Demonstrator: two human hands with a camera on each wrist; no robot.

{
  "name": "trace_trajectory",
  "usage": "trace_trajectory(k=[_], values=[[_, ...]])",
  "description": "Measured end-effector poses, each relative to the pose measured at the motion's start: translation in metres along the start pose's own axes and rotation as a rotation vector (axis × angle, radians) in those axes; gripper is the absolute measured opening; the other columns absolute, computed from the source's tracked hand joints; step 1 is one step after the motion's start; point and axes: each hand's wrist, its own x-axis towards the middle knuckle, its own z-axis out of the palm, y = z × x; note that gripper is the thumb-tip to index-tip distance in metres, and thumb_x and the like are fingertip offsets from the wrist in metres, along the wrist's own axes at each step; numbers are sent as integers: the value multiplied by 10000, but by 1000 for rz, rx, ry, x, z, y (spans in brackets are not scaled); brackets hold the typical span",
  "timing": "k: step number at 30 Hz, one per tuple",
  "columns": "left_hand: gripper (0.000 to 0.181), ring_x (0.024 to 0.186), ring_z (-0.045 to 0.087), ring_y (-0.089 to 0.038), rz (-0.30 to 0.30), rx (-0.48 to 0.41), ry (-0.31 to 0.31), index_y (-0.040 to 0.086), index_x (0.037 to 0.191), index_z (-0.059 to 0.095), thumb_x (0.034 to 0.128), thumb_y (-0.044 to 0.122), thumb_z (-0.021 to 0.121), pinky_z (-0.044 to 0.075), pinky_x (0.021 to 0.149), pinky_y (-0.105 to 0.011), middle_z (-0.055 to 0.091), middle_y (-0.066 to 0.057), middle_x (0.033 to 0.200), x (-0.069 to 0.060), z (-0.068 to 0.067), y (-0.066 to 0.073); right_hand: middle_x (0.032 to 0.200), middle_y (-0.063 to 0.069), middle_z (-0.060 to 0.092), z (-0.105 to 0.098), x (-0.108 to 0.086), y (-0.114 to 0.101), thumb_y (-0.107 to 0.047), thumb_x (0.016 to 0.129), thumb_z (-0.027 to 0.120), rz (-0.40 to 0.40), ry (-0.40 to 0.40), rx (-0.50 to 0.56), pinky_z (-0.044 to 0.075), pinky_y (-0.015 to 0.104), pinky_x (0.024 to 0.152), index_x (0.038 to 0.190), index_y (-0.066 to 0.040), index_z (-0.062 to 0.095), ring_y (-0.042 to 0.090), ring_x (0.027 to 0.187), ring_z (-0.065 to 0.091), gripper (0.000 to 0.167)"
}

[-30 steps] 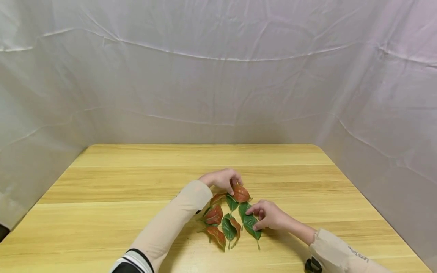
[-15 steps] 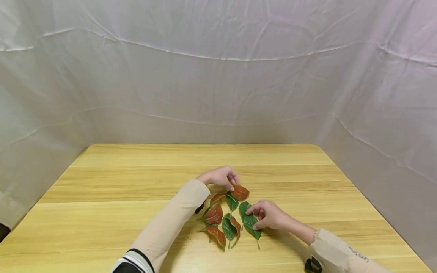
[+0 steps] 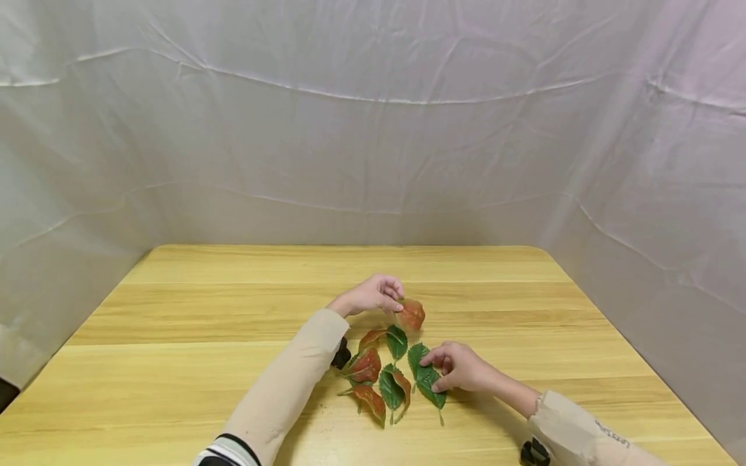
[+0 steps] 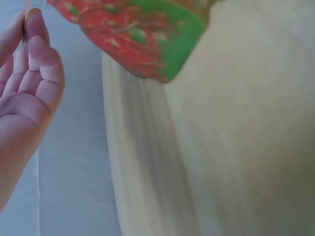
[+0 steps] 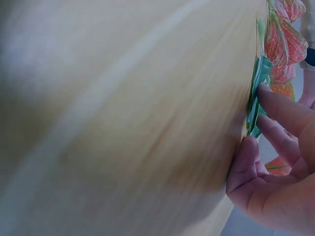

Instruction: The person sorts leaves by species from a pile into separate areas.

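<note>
Between the thumb and fingers of my left hand [image 3: 373, 294] a red artificial leaf [image 3: 412, 315] is pinched by one end. The left wrist view shows that leaf [image 4: 133, 39] up close, red with green patches, held clear of the wooden table. My right hand [image 3: 463, 369] rests its fingertips on two overlapping green leaves, a lower one [image 3: 430, 383] and an upper one [image 3: 416, 355]. In the right wrist view the green leaf [image 5: 257, 83] lies against the tabletop under the thumb and fingers, which are loosely bent.
Several more leaves lie in a cluster between the arms: a green leaf [image 3: 397, 342], a curled red leaf [image 3: 371, 338], a red leaf [image 3: 365, 367], a lower red leaf [image 3: 371, 400] and a green one [image 3: 388, 388]. Grey sheeting [image 3: 373, 162] surrounds the wooden table [image 3: 204, 310].
My left hand has moved up and slightly left, lifting the red leaf away from the green leaf beneath it. The right hand has stayed in place on the green leaves.
</note>
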Motion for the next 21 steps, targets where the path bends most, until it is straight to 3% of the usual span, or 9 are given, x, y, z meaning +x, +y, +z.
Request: trace_trajectory(k=[4, 8, 15, 21], values=[[105, 634, 569, -104, 39, 0, 47, -135, 895, 592, 802, -86, 587, 481, 636, -375, 641, -11, 771, -4, -5, -3, 778, 20, 502, 0, 0, 0, -26, 634, 766, -1, 7, 6, 403, 224, 575, 975, 41, 640, 90, 627, 442, 370], [210, 692, 593, -117, 31, -46, 89, -145, 996, 587, 803, -63, 600, 464, 746, -471, 656, -45, 861, -9, -9, -4, 779, 24, 501, -1, 0, 0, -24, 636, 763, 10, 14, 24, 402, 217, 579, 980, 44, 641, 81, 625, 438, 372], [319, 723, 592, -140, 38, -128, 123, -131, 1073, 549, 763, -97, 615, 486, 756, -349, 630, -25, 883, -17, -14, -4, 784, 34, 501, 0, 1, 2, -3, 650, 752, 16, 7, 83, 396, 208, 559, 997, 62, 637, 77, 604, 427, 371], [292, 791, 601, -166, 57, -144, 160, -121, 1072, 570, 790, -61, 610, 398, 842, -518, 651, -70, 930, -22, -19, -5, 767, 39, 493, 0, 2, 1, 28, 649, 739, 33, 7, 104, 391, 194, 532, 1004, 78, 629, 77, 596, 431, 374]])
